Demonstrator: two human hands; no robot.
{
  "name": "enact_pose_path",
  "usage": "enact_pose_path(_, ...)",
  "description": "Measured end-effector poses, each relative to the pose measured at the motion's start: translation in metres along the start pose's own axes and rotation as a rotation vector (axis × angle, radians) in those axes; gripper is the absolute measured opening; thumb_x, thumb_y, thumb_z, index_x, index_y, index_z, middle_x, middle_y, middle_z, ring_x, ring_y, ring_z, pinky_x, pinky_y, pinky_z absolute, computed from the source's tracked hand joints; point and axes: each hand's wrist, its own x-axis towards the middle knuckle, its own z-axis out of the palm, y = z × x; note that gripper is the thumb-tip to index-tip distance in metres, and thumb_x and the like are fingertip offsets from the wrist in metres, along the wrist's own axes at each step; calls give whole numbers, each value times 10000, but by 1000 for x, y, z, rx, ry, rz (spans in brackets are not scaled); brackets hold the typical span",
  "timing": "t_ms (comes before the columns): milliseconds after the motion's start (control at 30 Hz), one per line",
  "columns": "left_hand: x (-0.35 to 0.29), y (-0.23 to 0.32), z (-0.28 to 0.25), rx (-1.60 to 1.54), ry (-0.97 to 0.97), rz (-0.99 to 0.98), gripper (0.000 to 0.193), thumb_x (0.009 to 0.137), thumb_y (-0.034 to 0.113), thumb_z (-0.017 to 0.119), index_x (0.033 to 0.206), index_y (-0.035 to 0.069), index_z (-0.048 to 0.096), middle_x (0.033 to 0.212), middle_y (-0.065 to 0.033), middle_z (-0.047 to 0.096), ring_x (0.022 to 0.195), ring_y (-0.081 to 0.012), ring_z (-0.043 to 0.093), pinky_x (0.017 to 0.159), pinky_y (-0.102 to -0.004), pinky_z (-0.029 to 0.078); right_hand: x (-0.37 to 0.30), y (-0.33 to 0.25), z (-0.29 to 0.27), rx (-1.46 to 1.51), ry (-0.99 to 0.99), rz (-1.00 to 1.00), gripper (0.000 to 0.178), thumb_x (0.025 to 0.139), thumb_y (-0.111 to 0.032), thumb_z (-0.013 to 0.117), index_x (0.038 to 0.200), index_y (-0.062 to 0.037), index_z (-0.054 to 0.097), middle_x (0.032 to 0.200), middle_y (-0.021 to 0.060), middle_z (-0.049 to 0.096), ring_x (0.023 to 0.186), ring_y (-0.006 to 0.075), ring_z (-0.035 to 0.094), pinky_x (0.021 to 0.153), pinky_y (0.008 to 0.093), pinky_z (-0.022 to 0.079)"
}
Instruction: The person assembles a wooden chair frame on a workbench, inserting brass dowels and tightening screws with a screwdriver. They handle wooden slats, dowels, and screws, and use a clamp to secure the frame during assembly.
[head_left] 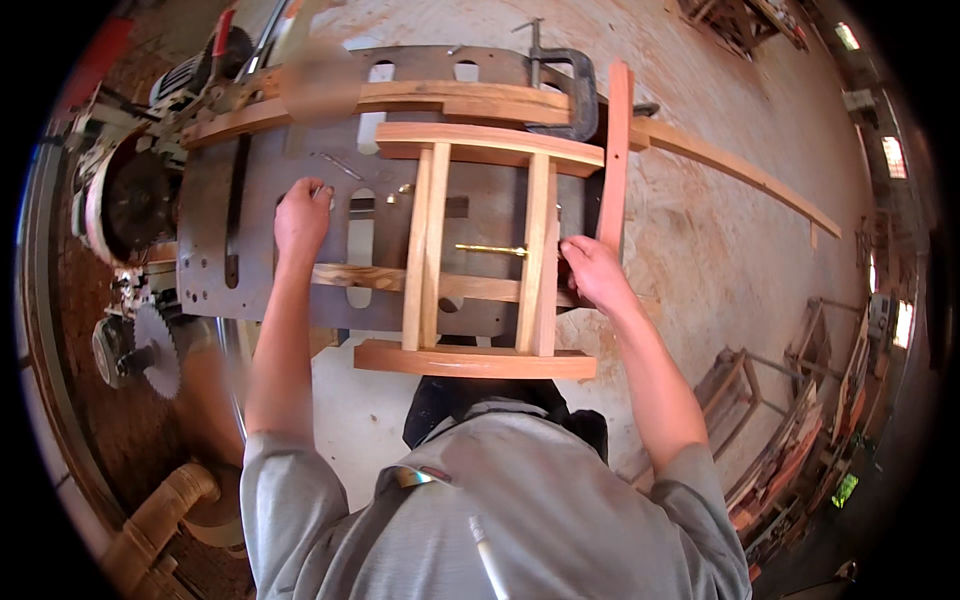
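Note:
A wooden frame, with two curved end pieces joined by paired uprights, lies over a metal machine table. A brass-coloured bolt lies crosswise at its right upright, its long end pointing left between the uprights. My right hand is pinched at the outer side of that upright, level with the bolt; what its fingers hold is hidden. Left of the frame, my left hand is closed, with a small bit of metal showing at its fingertips. Small brass fittings and a thin metal rod lie on the table between.
A black C-clamp grips a long wooden strip at the table's far edge. A reddish curved wooden piece stands right of the frame. Circular saw blades are at the left. Wooden frames stand on the right floor.

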Motion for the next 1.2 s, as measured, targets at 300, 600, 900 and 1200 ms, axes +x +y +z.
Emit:
enact_pose_path(300, -121, 101, 0, 155, -379, 172, 614, 810, 431, 690, 1201, -10, 518, 954, -233, 667, 918, -397, 652, 783, -467, 518, -2, -28, -8, 64, -181, 326, 380, 984, -334, 463, 837, -15, 607, 597, 30, 525, 436, 98, 419, 380, 275, 296)
enact_pose_path(600, -125, 107, 26, 185, -342, 185, 584, 813, 319, 657, 1193, -37, 391, 935, -283, 634, 816, -440, 647, 714, -499, 531, 1, -15, -12, 343, -278, 372, 224, 975, -251, 487, 856, -66, 527, 654, 17, 496, 422, 83, 378, 350, 250, 237)
enact_pose_path(900, -128, 108, 30, 191, -293, 172, 473, 811, 286, 646, 1107, 8, 404, 936, -286, 634, 815, -459, 641, 705, -524, 521, -4, -16, -18, 374, -251, 414, 172, 953, -202, 525, 873, -50, 532, 746, 50, 556, 429, 93, 425, 337, 261, 300)
enact_pose_path(1200, -128, 109, 31, 214, -303, 145, 479, 810, 292, 664, 1112, 22, 407, 958, -272, 633, 842, -452, 640, 718, -520, 518, -5, -17, -15, 372, -237, 292, 243, 973, -264, 479, 956, -35, 560, 703, 39, 551, 450, 82, 431, 344, 258, 308)
